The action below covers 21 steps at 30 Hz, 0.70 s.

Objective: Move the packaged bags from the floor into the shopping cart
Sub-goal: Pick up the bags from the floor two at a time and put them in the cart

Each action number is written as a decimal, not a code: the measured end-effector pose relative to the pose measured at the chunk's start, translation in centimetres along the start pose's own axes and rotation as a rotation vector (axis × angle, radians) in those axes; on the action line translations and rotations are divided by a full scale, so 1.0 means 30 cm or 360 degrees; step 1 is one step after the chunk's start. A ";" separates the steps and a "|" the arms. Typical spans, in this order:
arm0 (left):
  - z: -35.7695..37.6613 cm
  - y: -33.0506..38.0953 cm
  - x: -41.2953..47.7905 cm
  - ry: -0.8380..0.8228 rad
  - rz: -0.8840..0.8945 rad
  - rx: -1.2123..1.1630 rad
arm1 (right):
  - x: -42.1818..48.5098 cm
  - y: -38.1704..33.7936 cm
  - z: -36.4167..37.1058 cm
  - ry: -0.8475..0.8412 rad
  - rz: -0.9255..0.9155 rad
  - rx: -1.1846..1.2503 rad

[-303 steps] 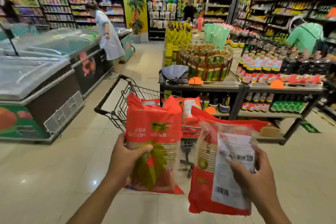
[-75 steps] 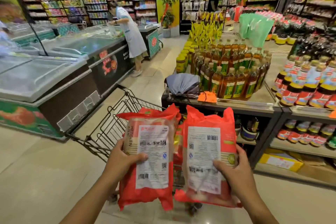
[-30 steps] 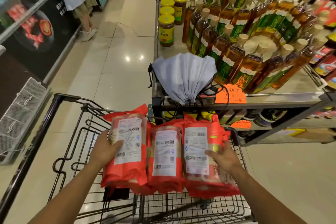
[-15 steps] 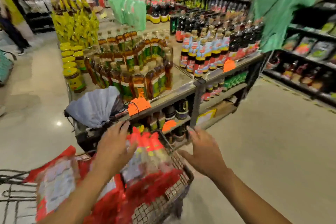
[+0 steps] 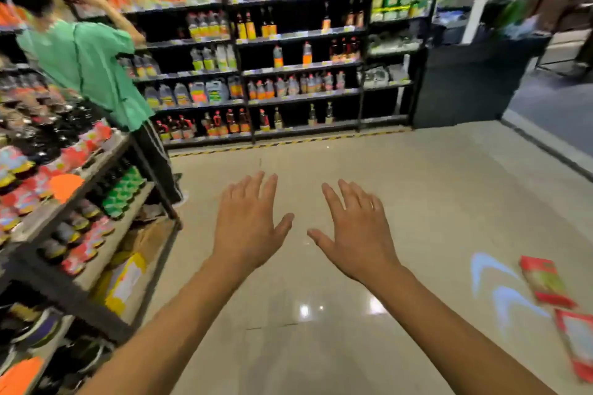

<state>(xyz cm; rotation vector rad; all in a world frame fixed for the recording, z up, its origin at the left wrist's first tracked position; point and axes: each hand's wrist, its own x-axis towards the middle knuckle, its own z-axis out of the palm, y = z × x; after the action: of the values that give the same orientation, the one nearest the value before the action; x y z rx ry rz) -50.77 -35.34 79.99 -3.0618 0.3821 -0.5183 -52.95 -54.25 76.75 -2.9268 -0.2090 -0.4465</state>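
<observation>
Both my hands are stretched out over the tiled floor with fingers spread and nothing in them: my left hand and my right hand side by side, palms down. Two red packaged bags lie on the floor at the right edge, one red bag further off and a second red bag nearer and partly cut off by the frame. The shopping cart is out of view.
A low display rack of jars and bottles stands at my left. A person in a green shirt reaches up at the tall bottle shelves across the aisle. A dark counter stands back right.
I let go of the red bags in the cart and turned right. The cart has left the view, and both hands now hang open over the floor with bags on the floor in sight.
</observation>
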 end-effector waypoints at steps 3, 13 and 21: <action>0.029 0.318 0.149 0.0041 0.0302 -0.0080 | -0.082 0.301 -0.077 0.0079 0.0333 -0.0095; 0.248 1.153 0.521 -0.0065 0.1024 -0.0320 | -0.287 1.057 -0.174 0.0011 0.1202 -0.0292; 0.498 1.671 0.924 -0.0216 0.1333 -0.0527 | -0.171 1.596 -0.136 -0.0133 0.1601 -0.0447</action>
<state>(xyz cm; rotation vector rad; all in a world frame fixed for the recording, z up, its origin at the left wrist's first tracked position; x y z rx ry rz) -32.40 -91.09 72.16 -2.7790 1.7551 -0.2061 -51.11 -102.30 71.85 -2.8110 1.3332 -0.1817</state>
